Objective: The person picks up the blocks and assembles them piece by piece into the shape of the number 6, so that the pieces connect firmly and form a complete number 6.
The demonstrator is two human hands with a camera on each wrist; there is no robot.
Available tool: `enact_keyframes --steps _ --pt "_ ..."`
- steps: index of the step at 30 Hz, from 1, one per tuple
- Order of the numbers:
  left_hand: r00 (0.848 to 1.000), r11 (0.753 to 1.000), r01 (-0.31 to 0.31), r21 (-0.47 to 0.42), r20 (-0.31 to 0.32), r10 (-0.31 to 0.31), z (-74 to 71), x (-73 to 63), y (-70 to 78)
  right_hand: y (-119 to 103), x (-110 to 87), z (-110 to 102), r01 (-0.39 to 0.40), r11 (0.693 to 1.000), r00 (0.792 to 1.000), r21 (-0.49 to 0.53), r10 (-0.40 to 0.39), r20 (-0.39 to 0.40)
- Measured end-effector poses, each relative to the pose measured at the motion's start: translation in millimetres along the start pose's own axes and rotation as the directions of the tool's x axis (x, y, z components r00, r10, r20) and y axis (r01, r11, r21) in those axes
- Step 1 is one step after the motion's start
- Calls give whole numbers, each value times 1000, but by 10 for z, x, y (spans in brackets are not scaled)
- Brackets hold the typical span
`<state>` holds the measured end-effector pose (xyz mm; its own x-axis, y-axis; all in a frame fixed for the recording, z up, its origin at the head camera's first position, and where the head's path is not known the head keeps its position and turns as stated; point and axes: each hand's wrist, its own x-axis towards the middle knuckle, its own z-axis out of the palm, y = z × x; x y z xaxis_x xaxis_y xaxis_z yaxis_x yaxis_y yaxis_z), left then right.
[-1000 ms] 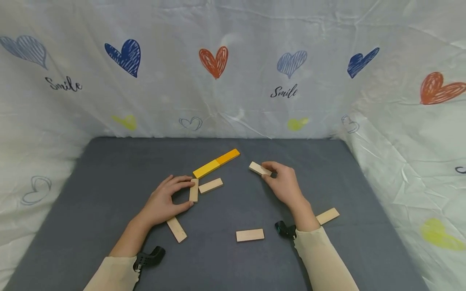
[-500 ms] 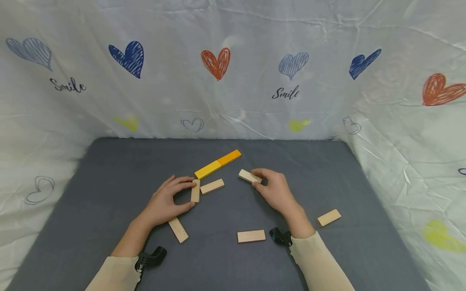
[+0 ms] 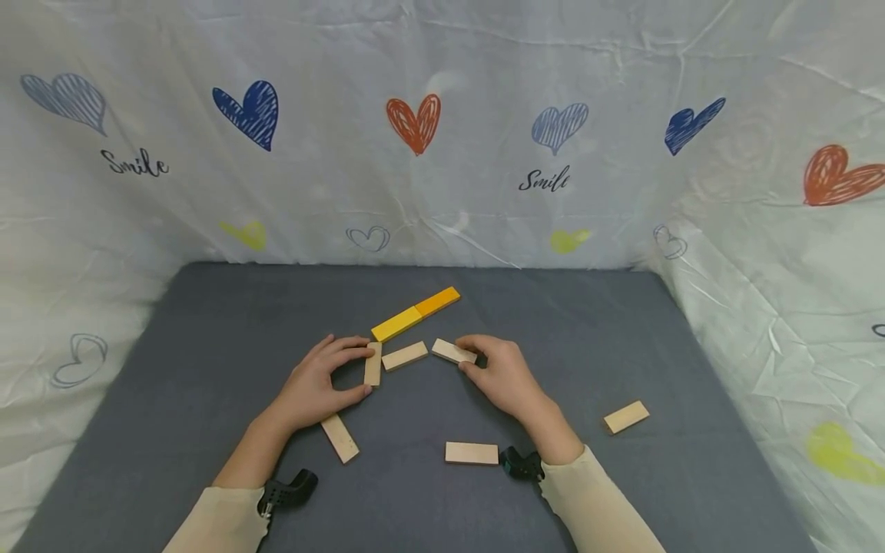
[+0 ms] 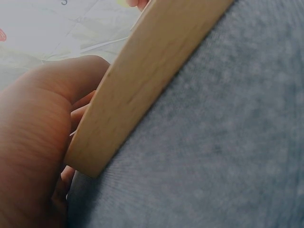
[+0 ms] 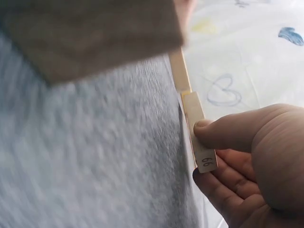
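Note:
In the head view, my left hand point(image 3: 311, 388) spans a plain wooden block point(image 3: 372, 364), thumb at its near end and fingers at its far end. The left wrist view shows that block point(image 4: 137, 80) large, lying along the grey cloth. My right hand point(image 3: 505, 376) pinches another plain block point(image 3: 448, 350) between thumb and fingers. Digits are printed on the end of this block point(image 5: 197, 128) in the right wrist view. Between the two hands lies a third plain block point(image 3: 405, 355). Behind it, a yellow block point(image 3: 396, 324) and an orange block point(image 3: 438, 301) lie end to end in a slanted line.
Nearer me are a slanted block point(image 3: 340, 439) beside the left wrist and a block point(image 3: 472, 453) by the right wrist camera. One more block point(image 3: 627, 417) lies to the right. A white curtain point(image 3: 470, 200) with hearts borders the grey table cloth point(image 3: 691, 476).
My right hand has moved left and nearer with its block, bringing it close to the right end of the middle block. The left hand stays on its block.

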<state>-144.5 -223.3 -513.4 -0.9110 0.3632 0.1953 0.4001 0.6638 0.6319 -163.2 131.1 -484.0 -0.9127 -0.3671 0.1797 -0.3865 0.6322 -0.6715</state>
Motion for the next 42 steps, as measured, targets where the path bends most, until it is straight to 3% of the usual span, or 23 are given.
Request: enact_keyframes --steps 29,42 --pt "1000 1000 -11 -14 -4 10 1 -5 -10 -8 19 67 51 997 999 -51 -51 4" --pt "1000 1000 -25 -14 -5 25 -1 1 -15 -7 23 75 32 999 999 -38 -32 6"
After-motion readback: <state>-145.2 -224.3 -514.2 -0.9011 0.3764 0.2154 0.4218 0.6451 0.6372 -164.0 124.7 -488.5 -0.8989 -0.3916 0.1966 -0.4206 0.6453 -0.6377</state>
